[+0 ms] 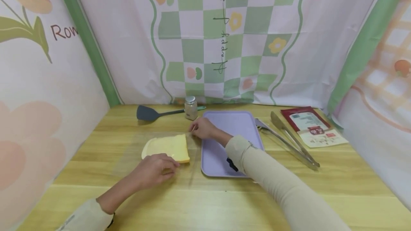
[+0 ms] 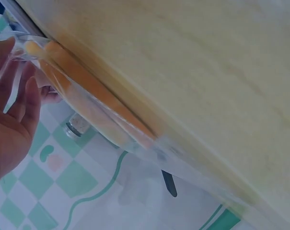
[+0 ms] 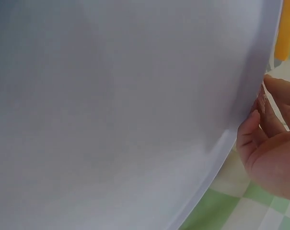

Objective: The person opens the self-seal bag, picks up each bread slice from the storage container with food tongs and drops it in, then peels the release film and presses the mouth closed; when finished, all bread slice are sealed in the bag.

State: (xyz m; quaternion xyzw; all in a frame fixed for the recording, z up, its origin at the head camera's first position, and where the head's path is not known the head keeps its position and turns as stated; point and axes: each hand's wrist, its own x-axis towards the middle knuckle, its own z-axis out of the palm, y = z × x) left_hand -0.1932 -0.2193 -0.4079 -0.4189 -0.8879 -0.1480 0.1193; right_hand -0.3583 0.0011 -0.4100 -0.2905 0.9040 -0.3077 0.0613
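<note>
Yellowish sliced bread (image 1: 167, 147) with orange-brown crust lies within thin clear plastic film (image 1: 128, 152), left of the purple tray (image 1: 208, 167). Side-on in the left wrist view, the bread (image 2: 101, 96) shows two crusts one above the other, with shiny film running along it. At the bread's near right corner, my left hand (image 1: 157, 168) pinches the film's edge between thumb and fingers. My right hand (image 1: 203, 128) reaches across the tray's far left corner. Its thumb and fingers pinch the film beyond the bread; in the right wrist view this hand (image 3: 274, 139) appears past the tray rim.
A glass jar with a silver lid (image 1: 191, 108) stands at the back, in front of the handle of a dark spatula (image 1: 147, 113). Metal tongs (image 1: 293, 142) lie just right of the tray. A red and white food packet (image 1: 314, 127) lies at the far right. Curtains (image 1: 224, 45) enclose the table.
</note>
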